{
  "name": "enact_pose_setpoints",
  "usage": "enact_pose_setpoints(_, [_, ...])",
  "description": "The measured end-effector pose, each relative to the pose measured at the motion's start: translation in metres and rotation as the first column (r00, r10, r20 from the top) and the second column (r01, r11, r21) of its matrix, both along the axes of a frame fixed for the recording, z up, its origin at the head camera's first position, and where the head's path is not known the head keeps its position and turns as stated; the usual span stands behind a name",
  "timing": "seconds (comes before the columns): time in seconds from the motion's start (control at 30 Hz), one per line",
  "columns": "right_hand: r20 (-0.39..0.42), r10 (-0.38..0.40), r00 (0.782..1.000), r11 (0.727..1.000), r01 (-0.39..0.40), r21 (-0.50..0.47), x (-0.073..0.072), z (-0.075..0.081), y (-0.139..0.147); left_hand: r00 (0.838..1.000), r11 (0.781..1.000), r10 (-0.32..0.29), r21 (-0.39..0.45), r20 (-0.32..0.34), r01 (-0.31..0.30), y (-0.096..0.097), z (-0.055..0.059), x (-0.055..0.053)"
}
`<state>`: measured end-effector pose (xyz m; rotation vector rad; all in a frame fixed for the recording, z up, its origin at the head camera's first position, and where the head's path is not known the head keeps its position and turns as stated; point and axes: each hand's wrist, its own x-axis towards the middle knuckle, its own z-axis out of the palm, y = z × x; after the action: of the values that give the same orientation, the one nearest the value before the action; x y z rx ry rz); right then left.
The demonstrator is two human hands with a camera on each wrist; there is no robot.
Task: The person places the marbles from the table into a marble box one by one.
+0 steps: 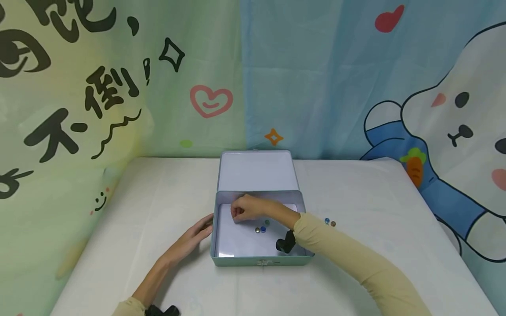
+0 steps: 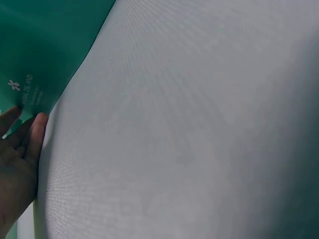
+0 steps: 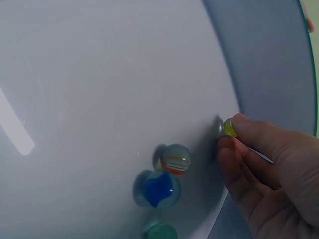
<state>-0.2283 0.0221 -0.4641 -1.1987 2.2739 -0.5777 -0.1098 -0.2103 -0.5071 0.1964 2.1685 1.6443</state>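
Black gear (image 1: 163, 311) on my left wrist sits nearest, with my pale yellow right sleeve (image 1: 356, 263) reaching in from the near right. Beyond, on the white cloth (image 1: 170, 193), comes the green box (image 1: 237, 262), a latch (image 1: 265, 263) on its near wall; it looks like thin tin, stiff and light, best steadied by its side. My left hand (image 1: 191, 241) lies along its left wall, fingers fairly straight, touching the outside and grasping nothing. Within, three marbles rest grouped on the pale floor: a striped one (image 3: 174, 160), a blue one (image 3: 162, 189) just beside it and a green one (image 3: 161, 232). Two more, one blue (image 1: 327, 220), one brownish (image 1: 333, 224), lie on the cloth just right of the box. Farther in, toward the far left inside, my right hand (image 1: 249, 208) is drawn narrow, thumb and finger pinching a yellow marble (image 3: 230, 128) near the wall; whether it touches the floor I cannot tell. I judge it hard, light and slick, ready to squirt away, so I would hold it across its widest part with soft pads. Behind stands the lid (image 1: 257, 171), tilted back, then the printed curtain (image 1: 292, 66).
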Motion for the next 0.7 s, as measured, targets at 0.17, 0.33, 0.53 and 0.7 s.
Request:
enact_pose_setpoints(0.17, [0.007, -0.016, 1.000, 1.000, 0.016, 0.000, 0.003, -0.003, -0.001, 1.000, 1.000, 0.010, -0.006, 0.005, -0.010, 0.000, 0.000, 0.001])
enact_pose_setpoints(0.33, [0.008, -0.017, 1.000, 1.000, 0.018, -0.006, 0.005, -0.001, -0.001, 1.000, 1.000, 0.010, 0.002, 0.004, -0.010, 0.000, 0.000, 0.001])
enact_pose_setpoints(0.53, [-0.023, -0.007, 1.000, 1.000, 0.007, 0.011, 0.008, 0.003, -0.001, 1.000, 1.000, 0.009, 0.002, 0.008, -0.009, 0.001, -0.001, 0.001])
enact_pose_setpoints(0.7, [-0.070, 0.000, 0.998, 1.000, 0.001, 0.016, 0.011, 0.011, 0.000, 1.000, 1.000, 0.010, -0.005, 0.009, -0.010, 0.000, -0.001, 0.001])
